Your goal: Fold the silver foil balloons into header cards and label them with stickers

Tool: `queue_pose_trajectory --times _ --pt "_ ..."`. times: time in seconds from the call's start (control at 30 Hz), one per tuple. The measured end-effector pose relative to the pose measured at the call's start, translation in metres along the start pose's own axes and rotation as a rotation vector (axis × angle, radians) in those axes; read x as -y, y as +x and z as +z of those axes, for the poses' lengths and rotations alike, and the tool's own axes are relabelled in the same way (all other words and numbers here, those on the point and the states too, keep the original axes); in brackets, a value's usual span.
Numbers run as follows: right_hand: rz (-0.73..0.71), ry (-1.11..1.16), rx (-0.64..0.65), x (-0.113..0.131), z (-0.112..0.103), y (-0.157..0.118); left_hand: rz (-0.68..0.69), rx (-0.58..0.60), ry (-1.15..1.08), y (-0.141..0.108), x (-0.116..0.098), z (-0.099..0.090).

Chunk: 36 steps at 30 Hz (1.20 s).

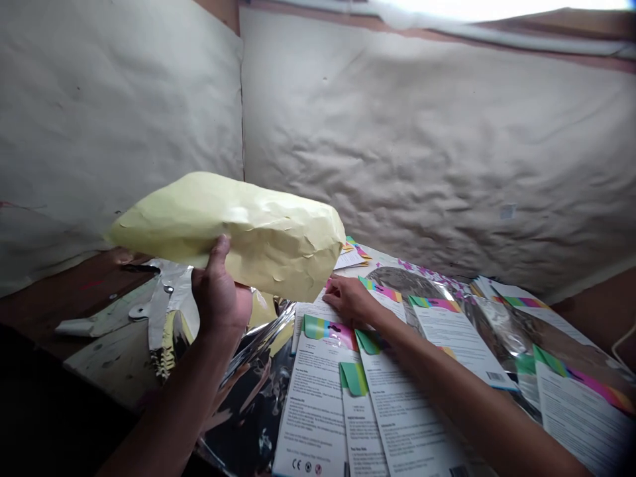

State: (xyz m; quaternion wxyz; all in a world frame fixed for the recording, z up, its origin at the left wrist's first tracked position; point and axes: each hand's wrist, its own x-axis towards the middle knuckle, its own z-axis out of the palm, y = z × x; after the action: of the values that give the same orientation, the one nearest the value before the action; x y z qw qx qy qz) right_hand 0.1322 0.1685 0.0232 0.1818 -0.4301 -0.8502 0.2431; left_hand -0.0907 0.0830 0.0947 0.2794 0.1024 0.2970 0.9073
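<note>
Head view: left hand [221, 298] thumb-up, yellow paper [273, 232] in grip.

Workroom: sheet-lined walls [427, 146], packaging cards [313, 397]

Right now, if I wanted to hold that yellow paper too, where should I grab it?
Probably the right end of the yellow paper, coming from the right. The left hand holds its lower edge left of the middle, so that end sticks out free. It looks thin and creased, so a gentle pinch, thumb in front and fingers behind, should suit.
</note>
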Motion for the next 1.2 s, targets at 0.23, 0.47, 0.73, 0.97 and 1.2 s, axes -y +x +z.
queue_pose_trajectory --times 0.23,0.47,0.73,0.97,1.2 --pt "0.118 0.531 -0.202 0.002 -0.061 -0.031 -0.205 0.186 0.078 -0.01 0.005 0.0" --pt "0.215 1.14 -0.109 0.011 -0.077 -0.104 -0.685 0.767 0.296 -0.052 0.018 -0.01" --pt "0.226 0.911 -0.196 -0.007 -0.093 -0.127 -0.931 0.775 0.381 -0.066 0.029 0.004" --pt "0.129 0.659 -0.293 -0.012 -0.113 -0.131 -0.771 0.61 0.392 -0.092 0.053 0.022" --pt "-0.157 0.025 -0.746 0.025 -0.08 -0.128 -0.683 0.621 0.407 -0.121 0.074 0.013"
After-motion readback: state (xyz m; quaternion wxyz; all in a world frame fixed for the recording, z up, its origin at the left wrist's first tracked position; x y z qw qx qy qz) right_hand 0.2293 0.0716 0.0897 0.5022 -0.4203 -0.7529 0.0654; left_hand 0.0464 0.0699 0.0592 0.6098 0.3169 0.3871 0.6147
